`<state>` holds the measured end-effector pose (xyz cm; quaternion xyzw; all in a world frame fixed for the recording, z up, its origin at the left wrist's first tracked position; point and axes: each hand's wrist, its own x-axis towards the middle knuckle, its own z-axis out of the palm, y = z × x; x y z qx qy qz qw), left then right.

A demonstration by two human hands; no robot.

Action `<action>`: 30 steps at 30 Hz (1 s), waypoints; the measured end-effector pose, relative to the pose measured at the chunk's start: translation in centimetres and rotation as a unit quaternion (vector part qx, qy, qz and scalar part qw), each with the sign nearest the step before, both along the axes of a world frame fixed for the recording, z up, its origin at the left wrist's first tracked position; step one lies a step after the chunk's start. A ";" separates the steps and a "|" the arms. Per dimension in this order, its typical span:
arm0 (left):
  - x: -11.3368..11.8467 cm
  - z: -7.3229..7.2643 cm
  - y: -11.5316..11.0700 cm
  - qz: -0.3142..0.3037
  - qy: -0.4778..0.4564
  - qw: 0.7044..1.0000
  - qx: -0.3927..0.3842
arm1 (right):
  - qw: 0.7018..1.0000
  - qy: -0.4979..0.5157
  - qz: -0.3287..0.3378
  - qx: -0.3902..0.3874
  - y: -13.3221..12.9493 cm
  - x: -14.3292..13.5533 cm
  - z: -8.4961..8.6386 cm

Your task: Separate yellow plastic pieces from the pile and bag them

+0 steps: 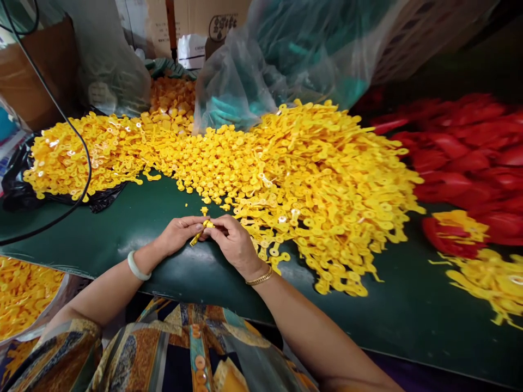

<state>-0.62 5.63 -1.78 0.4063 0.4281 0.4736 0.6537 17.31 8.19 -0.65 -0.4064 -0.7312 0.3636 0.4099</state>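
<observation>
Both of my hands meet over the dark green table (159,212), close to its front edge. My left hand (180,234), below a pale bangle, pinches a small yellow plastic piece (196,238) that points down and to the left. From the other side my right hand (232,239), with a gold bracelet at the wrist, grips the same piece near its upper end. The fingers hide part of it. Just beyond them lies a small loose yellow part (204,210), at the near side of a pile of small yellow knobs (220,158).
Long flat yellow parts (339,190) are heaped at the right, with red parts (469,158) beyond. More yellow pieces (81,152) lie at the left on black plastic. A black cable (87,158) hangs at the left. Clear bags (241,76) stand behind.
</observation>
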 end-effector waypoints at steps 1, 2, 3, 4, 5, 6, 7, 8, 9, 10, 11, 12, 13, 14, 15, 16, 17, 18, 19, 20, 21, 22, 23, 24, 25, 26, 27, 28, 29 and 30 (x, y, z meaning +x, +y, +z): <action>0.0 0.0 -0.1 0.000 0.018 1.000 0.012 | 1.000 -0.004 -0.004 0.001 0.0 0.0 -0.1; 0.0 0.1 -0.2 0.003 0.043 0.999 0.030 | 1.000 -0.005 -0.007 -0.006 0.0 0.0 -0.1; 0.0 0.1 -0.3 0.007 0.074 0.996 0.055 | 1.000 -0.003 -0.008 -0.021 0.0 -0.1 -0.2; 0.0 0.2 -0.5 0.013 0.107 0.991 0.082 | 0.999 0.003 -0.008 -0.042 0.0 -0.2 -0.2; 0.1 0.3 -0.6 0.018 0.139 0.984 0.110 | 0.998 0.011 -0.009 -0.066 0.0 -0.2 -0.3; 0.1 0.4 -0.6 0.023 0.166 0.977 0.135 | 0.996 0.020 -0.011 -0.091 0.0 -0.3 -0.3; 0.2 0.5 -0.7 0.027 0.186 0.970 0.156 | 0.993 0.030 -0.013 -0.113 0.0 -0.4 -0.2; 0.3 0.6 -0.8 0.030 0.201 0.964 0.172 | 0.991 0.039 -0.016 -0.131 -0.1 -0.5 -0.2; 0.4 0.6 -0.9 0.031 0.211 0.960 0.183 | 0.988 0.048 -0.018 -0.146 -0.2 -0.5 -0.1; 0.5 0.6 -0.9 0.034 0.218 0.957 0.190 | 0.985 0.058 -0.020 -0.160 -0.2 -0.6 0.0; 0.7 0.6 -1.0 0.038 0.223 0.955 0.193 | 0.982 0.069 -0.022 -0.173 -0.3 -0.7 0.1; 0.8 0.6 -1.1 0.045 0.224 0.954 0.193 | 0.979 0.080 -0.024 -0.187 -0.4 -0.8 0.2; 1.0 0.6 -1.1 0.054 0.223 0.954 0.190 | 0.975 0.091 -0.026 -0.201 -0.6 -0.9 0.2; 1.1 0.6 -1.1 0.064 0.221 0.955 0.187 | 0.971 0.102 -0.028 -0.215 -0.7 -1.1 0.2; 1.2 0.7 -1.2 0.073 0.218 0.956 0.183 | 0.967 0.112 -0.031 -0.227 -0.8 -1.2 0.2; 1.4 0.7 -1.2 0.080 0.216 0.957 0.179 | 0.963 0.120 -0.036 -0.237 -0.9 -1.4 0.1; 1.5 0.7 -1.2 0.085 0.212 0.958 0.172 | 0.961 0.125 -0.040 -0.244 -1.0 -1.6 0.1; 1.6 0.7 -1.3 0.089 0.204 0.962 0.160 | 0.960 0.127 -0.040 -0.248 -1.0 -1.6 0.1; 1.6 0.7 -1.3 0.090 0.186 0.968 0.139 | 0.959 0.125 -0.031 -0.251 -0.9 -1.5 0.2; 1.6 0.6 -1.5 0.090 0.155 0.978 0.110 | 0.960 0.118 -0.014 -0.252 -0.7 -1.2 0.4; 1.4 0.6 -1.6 0.090 0.115 0.987 0.074 | 0.963 0.109 0.003 -0.248 -0.4 -0.7 0.8; 1.2 0.6 -1.8 0.090 0.072 0.993 0.037 | 0.966 0.098 0.019 -0.240 0.0 0.1 1.2; 0.9 0.5 -2.1 0.092 0.032 0.995 0.003 | 0.970 0.086 0.024 -0.225 0.4 1.0 1.7; 0.6 0.5 -2.3 0.097 0.000 0.995 -0.026 | 0.978 0.081 -0.003 -0.194 0.9 2.1 2.3; 0.2 0.6 -2.6 0.106 -0.023 0.993 -0.049 | 0.983 0.067 -0.030 -0.167 1.4 3.3 3.0; -0.2 0.6 -2.7 0.117 -0.038 0.990 -0.066 | 0.988 0.041 -0.047 -0.141 1.7 4.4 3.5; -0.6 0.7 -2.9 0.125 -0.051 0.988 -0.079 | 0.992 0.006 -0.055 -0.110 2.0 5.4 4.1; -0.9 0.8 -3.0 0.130 -0.063 0.986 -0.088 | 0.995 -0.048 -0.039 -0.075 2.0 6.2 4.5; -1.0 0.9 -3.0 0.131 -0.073 0.984 -0.093 | 0.993 -0.110 -0.016 -0.033 1.9 6.8 4.8; -1.1 0.9 -3.1 0.128 -0.079 0.984 -0.094 | 0.984 -0.176 0.012 0.011 1.7 7.1 5.0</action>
